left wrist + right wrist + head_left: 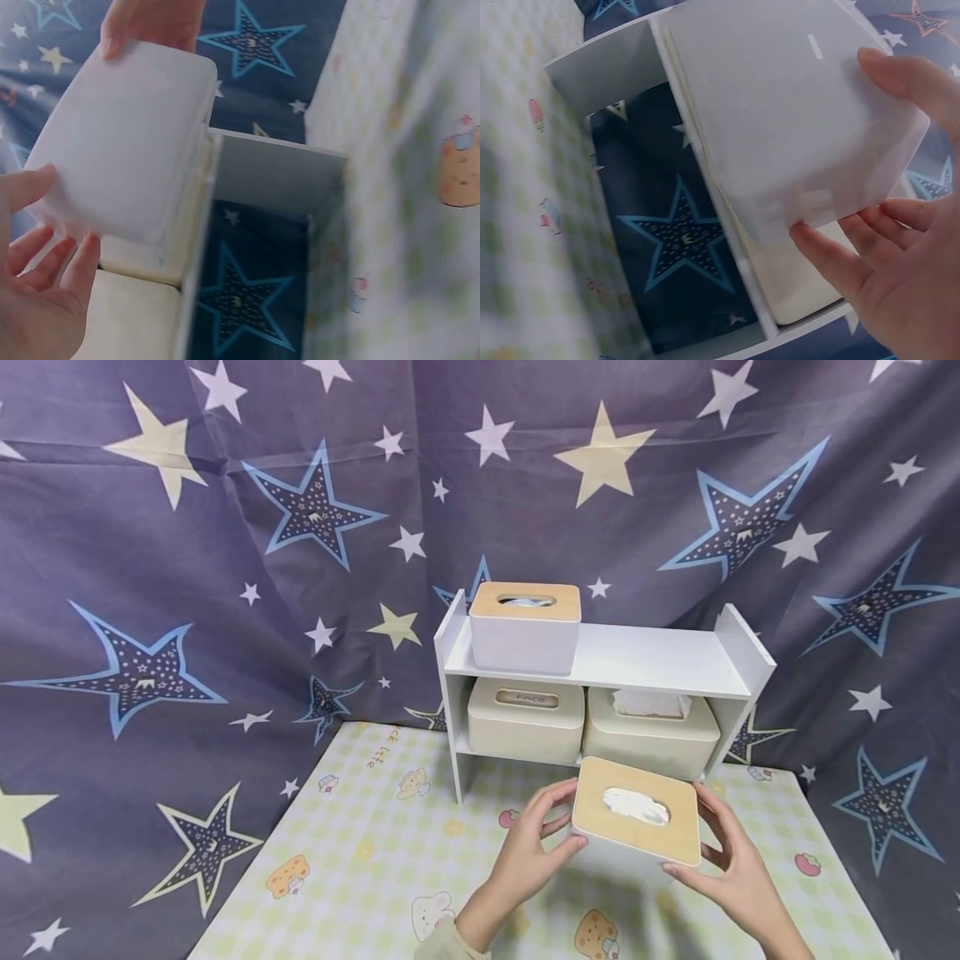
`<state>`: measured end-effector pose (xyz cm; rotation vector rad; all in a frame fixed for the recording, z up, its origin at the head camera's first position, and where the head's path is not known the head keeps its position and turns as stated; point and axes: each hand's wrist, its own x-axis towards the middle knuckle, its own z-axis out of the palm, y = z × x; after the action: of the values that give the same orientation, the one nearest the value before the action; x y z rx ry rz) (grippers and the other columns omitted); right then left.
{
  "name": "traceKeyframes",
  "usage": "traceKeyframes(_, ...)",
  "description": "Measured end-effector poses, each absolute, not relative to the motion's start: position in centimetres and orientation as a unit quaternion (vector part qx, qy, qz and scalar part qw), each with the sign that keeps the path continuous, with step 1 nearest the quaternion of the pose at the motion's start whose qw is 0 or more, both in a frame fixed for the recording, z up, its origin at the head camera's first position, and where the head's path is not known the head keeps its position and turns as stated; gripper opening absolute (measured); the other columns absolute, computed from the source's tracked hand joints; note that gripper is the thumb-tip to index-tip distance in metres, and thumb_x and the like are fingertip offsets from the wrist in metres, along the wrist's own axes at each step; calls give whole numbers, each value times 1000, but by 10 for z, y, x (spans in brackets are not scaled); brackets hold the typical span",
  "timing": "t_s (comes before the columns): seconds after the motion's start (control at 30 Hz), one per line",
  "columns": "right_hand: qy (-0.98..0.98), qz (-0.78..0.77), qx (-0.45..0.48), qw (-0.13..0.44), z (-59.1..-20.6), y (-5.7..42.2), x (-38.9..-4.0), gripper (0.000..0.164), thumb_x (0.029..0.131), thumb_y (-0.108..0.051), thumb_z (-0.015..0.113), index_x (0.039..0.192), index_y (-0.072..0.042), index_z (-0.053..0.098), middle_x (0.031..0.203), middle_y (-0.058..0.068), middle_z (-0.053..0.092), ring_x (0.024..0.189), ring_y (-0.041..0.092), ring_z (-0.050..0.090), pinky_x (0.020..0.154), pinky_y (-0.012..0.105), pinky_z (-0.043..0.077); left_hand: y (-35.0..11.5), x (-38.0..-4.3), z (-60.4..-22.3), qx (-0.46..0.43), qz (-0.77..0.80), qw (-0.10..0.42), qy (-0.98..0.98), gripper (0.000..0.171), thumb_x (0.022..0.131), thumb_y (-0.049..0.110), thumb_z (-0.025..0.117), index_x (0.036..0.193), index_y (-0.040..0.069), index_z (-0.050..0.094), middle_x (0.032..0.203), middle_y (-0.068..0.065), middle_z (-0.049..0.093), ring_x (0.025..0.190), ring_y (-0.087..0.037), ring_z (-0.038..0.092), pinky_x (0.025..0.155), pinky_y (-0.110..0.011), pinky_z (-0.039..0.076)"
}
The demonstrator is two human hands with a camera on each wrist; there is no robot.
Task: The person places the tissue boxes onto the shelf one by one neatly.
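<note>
A white tissue box (637, 810) with a wood-coloured lid is held above the table in front of the shelf, tilted, white tissue showing in its oval slot. My left hand (528, 852) grips its left side, thumb at the near corner. On the opposite side my right hand (738, 877) grips it, fingers behind and thumb in front. Both wrist views show the plain white side of the box (124, 142), with the left fingers (75, 277) and right fingers (832, 259) at its edges.
A white two-tier shelf (652, 652) stands at the back. On top, at left, is another wood-lidded tissue box (525, 639). Two cream tissue boxes, the left one (525, 731) and the right one (652, 739), fill the lower tier. A checked cloth (360, 852) covers the table.
</note>
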<state>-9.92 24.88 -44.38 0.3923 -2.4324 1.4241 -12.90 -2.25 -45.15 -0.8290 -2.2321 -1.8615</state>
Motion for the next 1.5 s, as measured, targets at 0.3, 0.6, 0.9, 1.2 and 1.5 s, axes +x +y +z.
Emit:
traceKeyframes(0.3,-739,605,216,201,-421,244,-103,106,62,31,72,154,3,25,153,-9,39,139,-5,39,92,4,51,-19,-131,-415,-293,-615,98,-725,61,88,2,72,144,11,48,154,-4,43,141,-27,46,108,-26,50)
traceKeyframes(0.6,-626,674,300,250,-399,244,-115,100,52,45,59,143,16,32,151,8,40,138,11,43,96,13,55,-17,-136,-384,-325,-610,151,-707,59,88,0,72,142,9,49,153,-6,45,141,-26,46,107,-27,51)
traceKeyframes(0.9,-652,643,257,310,-362,243,-126,89,62,39,62,143,9,43,144,8,45,132,14,48,98,11,52,-7,-151,-356,-341,-611,189,-688,56,89,-1,71,140,6,47,154,-9,43,141,-29,46,107,-28,51)
traceKeyframes(1.2,-691,593,203,360,-337,242,-143,78,72,31,64,143,5,47,144,4,50,132,13,50,102,9,49,6,-171,-333,-328,-619,201,-684,47,90,-2,68,131,-2,45,154,-12,42,141,-29,45,109,-26,49)
traceKeyframes(1.5,-711,583,143,367,-317,242,-171,69,81,20,67,144,-5,51,146,4,56,132,9,53,99,8,50,16,-199,-315,-351,-598,215,-688,53,94,-4,62,140,-3,38,161,-12,34,149,-25,35,117,-27,40)
